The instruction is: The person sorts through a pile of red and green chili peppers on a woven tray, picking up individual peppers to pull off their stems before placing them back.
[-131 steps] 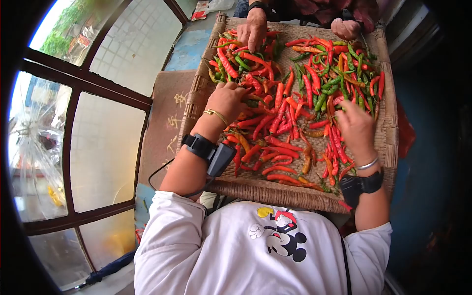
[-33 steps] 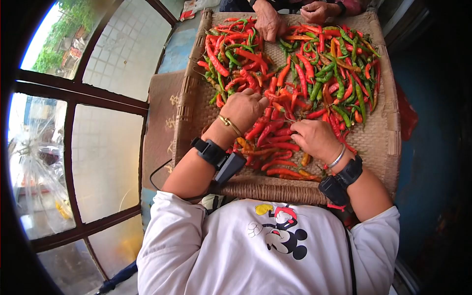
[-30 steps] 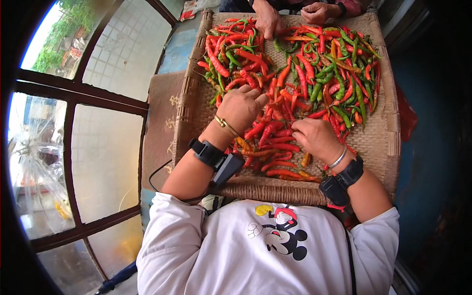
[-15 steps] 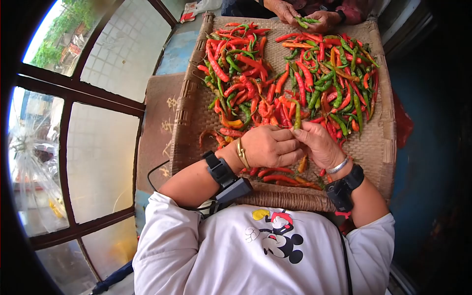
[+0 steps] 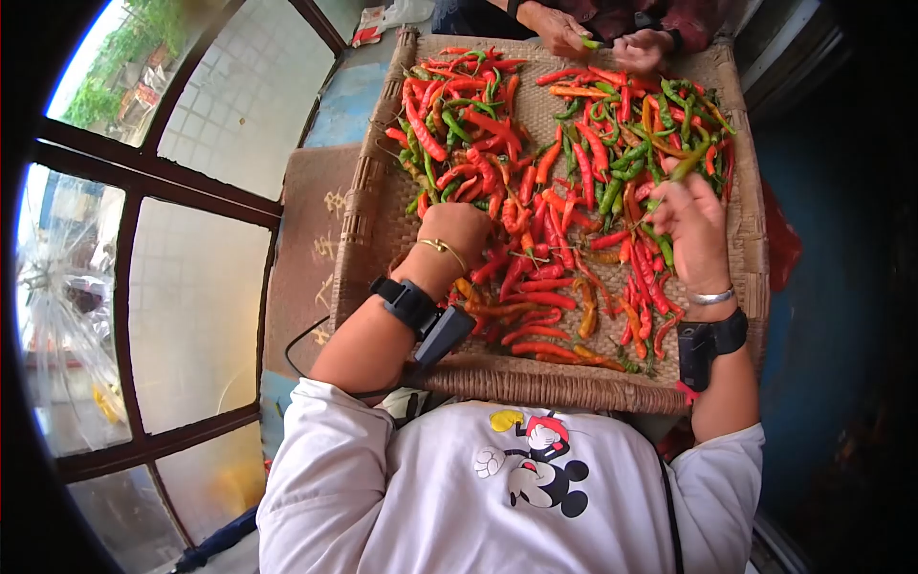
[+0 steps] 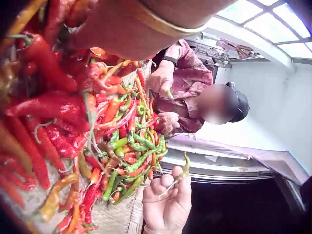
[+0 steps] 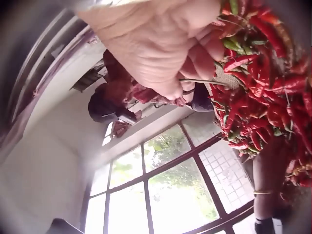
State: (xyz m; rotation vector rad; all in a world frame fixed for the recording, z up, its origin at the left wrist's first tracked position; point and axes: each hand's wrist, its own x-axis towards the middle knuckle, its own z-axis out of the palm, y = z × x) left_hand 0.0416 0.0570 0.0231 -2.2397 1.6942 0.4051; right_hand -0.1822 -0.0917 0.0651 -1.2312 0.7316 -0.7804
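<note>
Large tan woven tray (image 5: 535, 385) on blue surface (image 5: 346, 107), heaped with glossy red and green chilies (image 5: 598, 153). White shirt (image 5: 382, 488), cartoon-mouse print. Brown board (image 5: 311, 225) left of tray, yellow characters too small to read. Left hand (image 5: 456, 228) reaches down to left-side chilies; fingers hidden, cannot tell grip. Right hand (image 5: 696, 239), raised over right-side chilies, pinches slim yellow-green chili (image 5: 688, 163), slanted, tip far right, stem near left.

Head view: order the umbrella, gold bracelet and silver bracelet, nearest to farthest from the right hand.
1. Silver bracelet, on the wrist of the right hand.
2. Gold bracelet, on the wrist of the left hand.
3. Umbrella, at the lower left.
</note>
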